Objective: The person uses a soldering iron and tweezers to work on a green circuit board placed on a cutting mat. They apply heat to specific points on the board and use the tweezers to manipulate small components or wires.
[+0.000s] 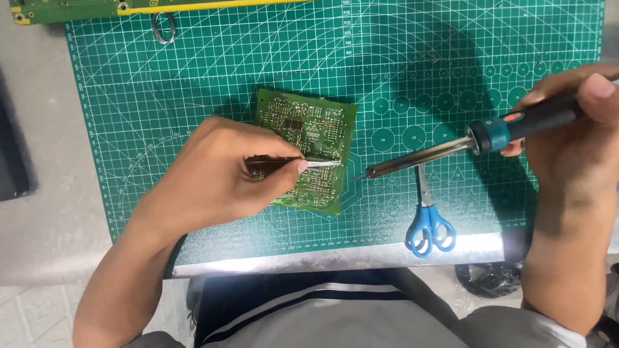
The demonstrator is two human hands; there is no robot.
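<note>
Head view: left hand pinches metal tweezers over green circuit board; right hand grips soldering iron.

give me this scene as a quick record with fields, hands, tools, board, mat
left hand: left hand pinches tweezers, tips over the board
right hand: right hand grips a soldering iron by its dark handle, tip just right of the board, off it
board: green circuit board, flat on the mat, solder side up
mat: green cutting mat with grid lines
nearby: blue-handled scissors below the iron, untouched; metal ring at the mat's top edge; second green board at top left
</note>
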